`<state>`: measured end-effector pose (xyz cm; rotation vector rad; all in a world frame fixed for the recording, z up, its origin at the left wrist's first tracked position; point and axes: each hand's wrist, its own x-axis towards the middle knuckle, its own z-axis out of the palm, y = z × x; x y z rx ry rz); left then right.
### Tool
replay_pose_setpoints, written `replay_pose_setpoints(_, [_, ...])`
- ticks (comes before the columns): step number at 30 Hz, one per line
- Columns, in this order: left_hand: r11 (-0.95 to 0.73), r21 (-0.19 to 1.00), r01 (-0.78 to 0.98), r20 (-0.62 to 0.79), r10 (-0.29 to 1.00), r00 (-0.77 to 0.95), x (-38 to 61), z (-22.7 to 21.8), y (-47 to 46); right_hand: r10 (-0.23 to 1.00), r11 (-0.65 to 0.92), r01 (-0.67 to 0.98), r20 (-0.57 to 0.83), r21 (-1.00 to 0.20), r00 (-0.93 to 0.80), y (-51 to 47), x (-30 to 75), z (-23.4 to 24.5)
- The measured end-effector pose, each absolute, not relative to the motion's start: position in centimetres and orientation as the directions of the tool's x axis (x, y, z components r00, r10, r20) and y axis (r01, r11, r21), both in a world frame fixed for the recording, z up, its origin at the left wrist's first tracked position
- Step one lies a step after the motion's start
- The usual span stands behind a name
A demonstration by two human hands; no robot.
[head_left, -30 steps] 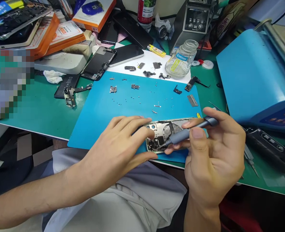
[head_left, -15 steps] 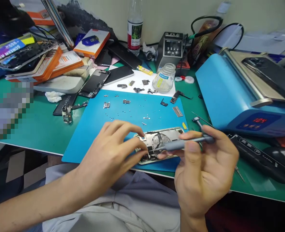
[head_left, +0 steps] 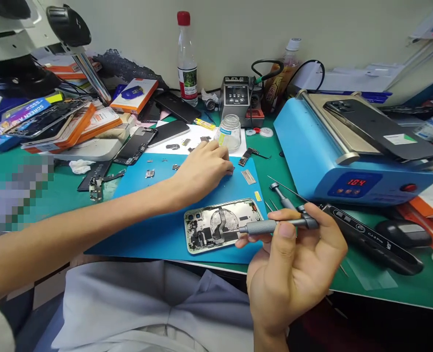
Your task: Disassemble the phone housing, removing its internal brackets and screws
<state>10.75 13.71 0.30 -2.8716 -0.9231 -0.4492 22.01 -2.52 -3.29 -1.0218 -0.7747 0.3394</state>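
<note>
In my right hand (head_left: 293, 264) is a grey precision screwdriver (head_left: 262, 227), held nearly level with its tip pointing left over the open phone housing (head_left: 243, 208). The housing lies on the blue mat (head_left: 135, 215), its inside facing up, showing a round coil and black flex cables. My left hand (head_left: 205, 168) is stretched across to the far part of the mat, fingers curled down and drawn together at the surface. Whatever is at those fingertips is too small or hidden to name. Small metal phone parts lie around that hand, including a metal bracket (head_left: 149, 173).
A glass jar (head_left: 230, 134) stands just behind my left hand. To the right are a blue heating machine (head_left: 304, 156) with a phone on top and a black pen-like tool (head_left: 374, 239). Phone screens, orange boxes (head_left: 135, 95) and a bottle (head_left: 187, 63) line the back.
My left hand has left the phone housing and moved up to the far part of the mat. The right hand still holds the screwdriver over the housing. The head view has shifted.
</note>
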Motion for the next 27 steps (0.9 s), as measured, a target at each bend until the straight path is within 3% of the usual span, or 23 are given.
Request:
replay_pose_setpoints(11, [-0.808,0.072,0.585,0.313,0.575,0.756,10.1,1.2,14.7,0.538,0.509,0.136,0.437,-0.850,0.721,-2.1,21.9,-3.0])
replay_pose_setpoints(16, [-0.767,0.065,0.638,0.362,0.614,0.702,6.2,3.0,9.7,0.538,0.534,0.099,0.428,-0.840,0.726,-1.9,22.1,-2.9])
replay_pose_setpoints(21, [-0.749,0.184,0.637,0.240,0.662,0.710,1.5,1.1,3.0,0.607,0.482,0.183,0.477,-0.857,0.636,-1.9,21.9,-3.0])
replay_pose_setpoints(27, [-0.718,0.328,0.614,0.260,0.694,0.672,1.1,-2.0,1.4,0.601,0.503,0.405,0.646,-0.763,0.471,-2.0,20.3,-3.4])
